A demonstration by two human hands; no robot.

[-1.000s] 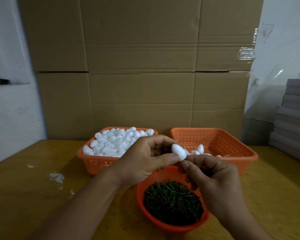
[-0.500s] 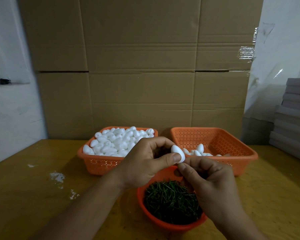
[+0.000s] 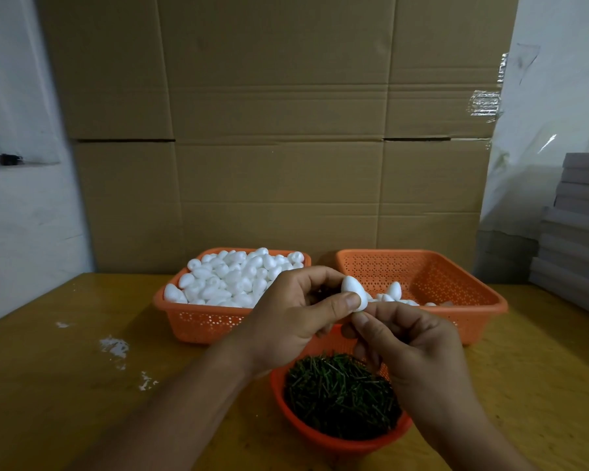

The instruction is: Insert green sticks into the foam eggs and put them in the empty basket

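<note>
We see a wall of brown cardboard boxes [image 3: 279,130] behind a yellow wooden table [image 3: 48,385]. On it sit an orange perforated basket [image 3: 198,324] heaped with white foam eggs [image 3: 238,277], a second orange basket [image 3: 456,283] holding a few, and a round orange bowl [image 3: 320,436] of green sticks [image 3: 337,392]. Above the bowl, our left hand [image 3: 293,314] pinches one white foam egg [image 3: 354,294] between thumb and fingers; our right hand [image 3: 412,348] has its fingertips curled together at the egg's lower end, but we cannot tell what they pinch.

Bare tabletop [image 3: 65,385] lies open to the left and, in a narrower strip, at far right. Two square baskets stand side by side at the back: the left basket [image 3: 198,326] heaped with eggs [image 3: 238,278], the right basket [image 3: 456,280] mostly free inside. The round bowl [image 3: 320,435] of sticks [image 3: 340,396] blocks the near middle. Cardboard [image 3: 279,130] walls the rear; stacked boards [image 3: 575,226] close the right.
</note>
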